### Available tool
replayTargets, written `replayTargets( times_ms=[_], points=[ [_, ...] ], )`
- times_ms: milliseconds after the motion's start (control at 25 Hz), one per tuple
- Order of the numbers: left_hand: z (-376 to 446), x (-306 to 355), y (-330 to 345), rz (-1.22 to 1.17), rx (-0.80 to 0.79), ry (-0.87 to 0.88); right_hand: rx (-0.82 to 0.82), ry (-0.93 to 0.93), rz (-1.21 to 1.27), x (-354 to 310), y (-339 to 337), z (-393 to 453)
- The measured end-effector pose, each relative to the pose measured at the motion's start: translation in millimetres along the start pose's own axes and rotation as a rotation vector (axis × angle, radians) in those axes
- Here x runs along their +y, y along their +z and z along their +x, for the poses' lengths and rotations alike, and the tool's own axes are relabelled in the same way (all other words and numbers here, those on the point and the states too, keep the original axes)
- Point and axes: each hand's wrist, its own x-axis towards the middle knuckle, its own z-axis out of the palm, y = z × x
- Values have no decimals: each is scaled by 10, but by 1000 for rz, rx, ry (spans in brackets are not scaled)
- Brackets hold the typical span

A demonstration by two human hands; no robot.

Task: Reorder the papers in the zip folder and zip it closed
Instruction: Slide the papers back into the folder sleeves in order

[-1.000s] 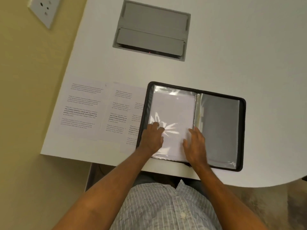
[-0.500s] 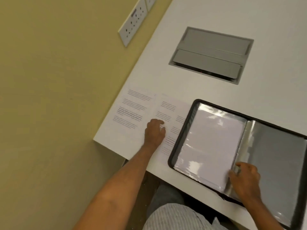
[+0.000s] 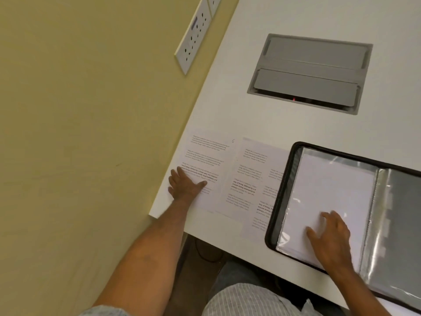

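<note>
The left hand (image 3: 185,187) lies flat with its fingers (image 3: 180,173) spread and straight, resting on the leftmost printed sheet (image 3: 206,160) near the left edge of the white worktop (image 3: 250,115). Its bare forearm reaches forward from the lower left. The right hand (image 3: 330,238) rests palm down with fingers loosely spread on a blank page (image 3: 330,185) under a clear sleeve, on the left half of the open black zip folder (image 3: 284,185). More printed papers (image 3: 247,179) lie side by side between the two hands, the rightmost tucked under the folder's edge. A grey hatch (image 3: 309,74) is set into the worktop beyond.
</note>
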Motion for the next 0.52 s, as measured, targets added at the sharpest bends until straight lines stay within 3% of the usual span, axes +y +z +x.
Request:
replayTargets(
  times_ms=[280, 520],
  points=[
    [71, -37, -63, 87, 76, 50, -27, 25, -60, -38, -12, 26],
    [79, 18, -123, -21, 110, 13, -44, 23, -82, -1, -26, 57]
  ],
)
